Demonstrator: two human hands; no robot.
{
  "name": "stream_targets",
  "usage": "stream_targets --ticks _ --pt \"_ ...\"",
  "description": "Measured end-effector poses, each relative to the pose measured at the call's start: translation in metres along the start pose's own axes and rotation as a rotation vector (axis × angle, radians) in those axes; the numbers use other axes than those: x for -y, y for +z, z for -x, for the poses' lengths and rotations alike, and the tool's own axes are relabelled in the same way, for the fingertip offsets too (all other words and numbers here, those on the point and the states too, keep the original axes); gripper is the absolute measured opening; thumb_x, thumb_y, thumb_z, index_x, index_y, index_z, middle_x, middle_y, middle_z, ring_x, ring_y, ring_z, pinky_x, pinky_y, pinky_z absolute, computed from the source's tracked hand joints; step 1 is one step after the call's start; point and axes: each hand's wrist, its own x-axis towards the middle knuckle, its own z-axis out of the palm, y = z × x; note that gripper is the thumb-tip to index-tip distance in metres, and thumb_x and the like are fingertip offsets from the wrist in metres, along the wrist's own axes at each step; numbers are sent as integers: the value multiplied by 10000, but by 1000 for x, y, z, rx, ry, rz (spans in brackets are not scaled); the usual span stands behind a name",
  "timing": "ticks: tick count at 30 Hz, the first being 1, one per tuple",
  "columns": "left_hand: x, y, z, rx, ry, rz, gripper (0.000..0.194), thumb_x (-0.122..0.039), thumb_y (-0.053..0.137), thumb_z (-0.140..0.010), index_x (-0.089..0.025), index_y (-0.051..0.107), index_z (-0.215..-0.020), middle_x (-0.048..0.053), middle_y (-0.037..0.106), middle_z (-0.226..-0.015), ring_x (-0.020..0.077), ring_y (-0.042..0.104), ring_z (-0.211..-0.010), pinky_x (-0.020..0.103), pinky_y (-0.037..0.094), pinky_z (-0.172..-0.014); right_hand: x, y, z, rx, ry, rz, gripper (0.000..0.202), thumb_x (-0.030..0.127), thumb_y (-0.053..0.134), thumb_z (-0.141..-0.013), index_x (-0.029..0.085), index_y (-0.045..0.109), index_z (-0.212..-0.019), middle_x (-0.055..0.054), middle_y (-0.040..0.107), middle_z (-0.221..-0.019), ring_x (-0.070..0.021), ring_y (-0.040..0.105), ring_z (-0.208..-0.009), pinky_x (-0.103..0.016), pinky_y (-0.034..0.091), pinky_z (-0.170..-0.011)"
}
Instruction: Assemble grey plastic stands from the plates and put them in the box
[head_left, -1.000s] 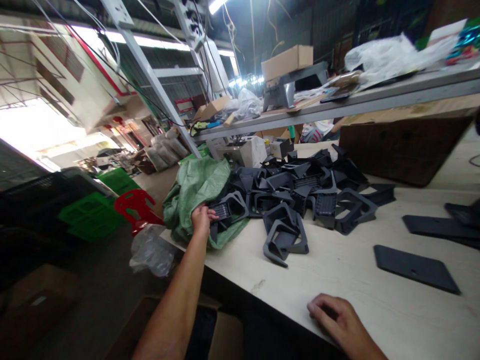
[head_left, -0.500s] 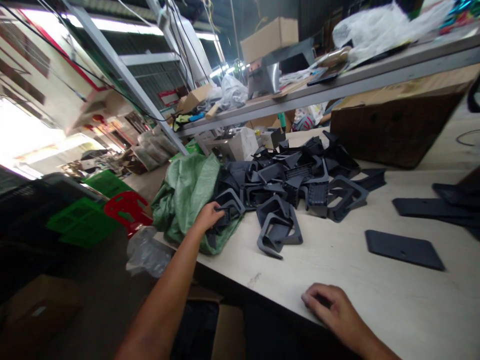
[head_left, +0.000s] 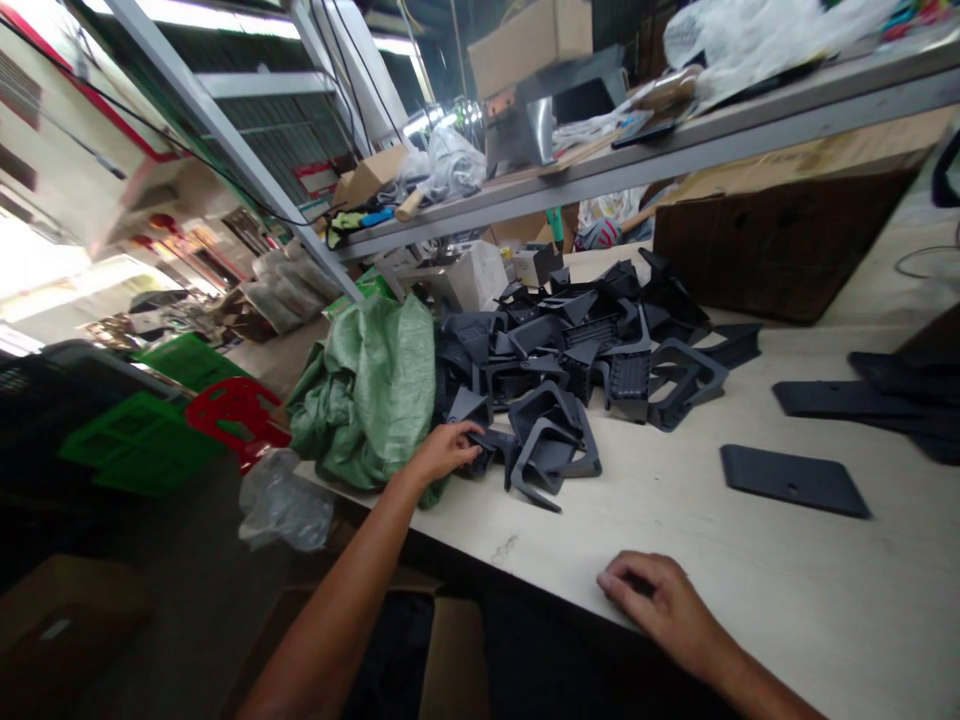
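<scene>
My left hand [head_left: 448,450] is closed on a dark grey plastic part [head_left: 487,447] beside the green woven sack [head_left: 375,370]. The part's far end lies close to several angular frame-shaped parts [head_left: 547,445] at the front of a dark pile [head_left: 585,335]. The sack's cloth is bunched up to the left of the pile, and my fingers partly cover the held part. My right hand [head_left: 660,605] rests near the table's front edge, its fingers curled and thumb against them, with nothing visible inside.
On the right of the pale table [head_left: 660,520] lie a flat dark plate [head_left: 795,482] and more plates [head_left: 847,400]. A large cardboard box [head_left: 780,240] stands behind, under a cluttered shelf [head_left: 675,145]. An open carton [head_left: 457,650] is below the front edge; a red stool [head_left: 236,415] stands left.
My left hand has moved right, away from the sack's mouth, bringing a dark part across to the front frames. My right hand stays in nearly the same place. The view has shifted slightly.
</scene>
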Motion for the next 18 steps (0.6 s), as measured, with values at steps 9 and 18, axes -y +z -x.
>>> stream_targets --ticks 9,18 --pt "5 26 -10 -264 11 43 567 -331 817 -825 -189 730 -1367 -14 689 -659 171 620 -583 255 455 -590 2 -1 -1 4 -2 13 392 506 629 -1003 208 750 -781 -43 762 -767 -226 717 -761 -323 514 -740" --pt "-20 49 61 -265 -27 166 809 -339 858 -823 -240 572 -1572 104 816 -1116 228 777 -893 315 597 -798 -1 -2 0 -10 3 -42 346 460 659 -1000 194 773 -810 -47 765 -781 -214 692 -768 -324 506 -763"
